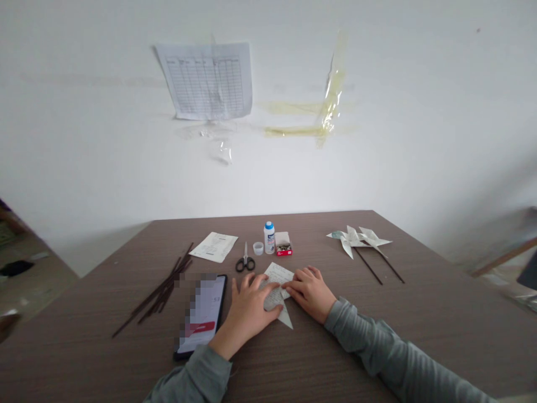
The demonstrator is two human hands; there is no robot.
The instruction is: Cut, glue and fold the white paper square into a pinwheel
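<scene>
A small sheet of printed paper (278, 273), cut into pointed flaps, lies on the table in front of me. My left hand (250, 307) rests over its left side with fingers spread, the index finger and thumb pressing on the paper. At the right edge, the thumb and fingers of my right hand (311, 294) are pinched on a flap near the middle. One pointed corner sticks out toward me below the hands. Part of the sheet is hidden under my fingers.
Beyond the hands are black-handled scissors (245, 263), a small clear cup (258, 248), a blue-capped white bottle (269, 239) and a red box of pins (284, 249). Left lie a phone (203, 316), several dark sticks (161, 291) and paper sheets (214, 247); right, paper pinwheels (353, 239).
</scene>
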